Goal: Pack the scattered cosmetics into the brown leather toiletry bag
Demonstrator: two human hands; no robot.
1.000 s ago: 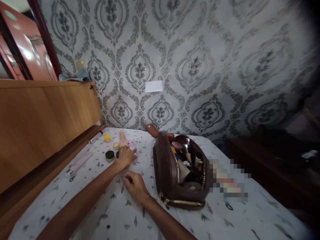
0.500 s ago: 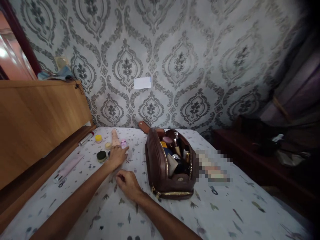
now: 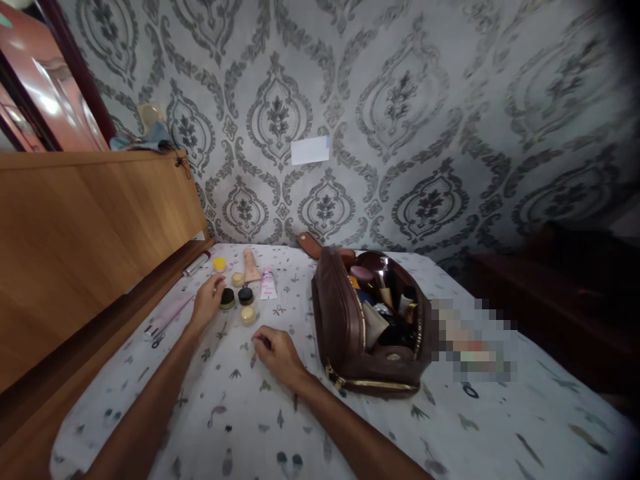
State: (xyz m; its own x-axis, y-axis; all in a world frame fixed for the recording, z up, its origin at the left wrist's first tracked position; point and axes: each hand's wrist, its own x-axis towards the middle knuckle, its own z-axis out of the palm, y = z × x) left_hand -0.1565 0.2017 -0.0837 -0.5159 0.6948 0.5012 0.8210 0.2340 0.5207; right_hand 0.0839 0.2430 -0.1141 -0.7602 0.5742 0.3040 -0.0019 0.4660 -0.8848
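Observation:
My left hand hovers over the left side of the small cosmetics, fingers loosely bent and apart, nothing visible in them. Right beside it is a dark green jar, with a black-lidded jar to its right. Beyond the fingertips sits a yellow-lidded jar. Two cream-coloured jars, one farther back and one nearer, lie close by. A peach tube and a pink-and-white tube lie behind them. My right hand rests on the sheet, fingers curled in, holding nothing visible.
An unzipped brown cosmetic bag, full of make-up items, stands right of my hands. A pink tube and a silver-and-red tube lie by the wooden board at left. A blurred-out flat item lies right of the bag.
My left hand has moved left, off the tubes and over beside the dark green jar, uncovering the pink-and-white tube and jars. My right hand stays curled. The view has turned left.

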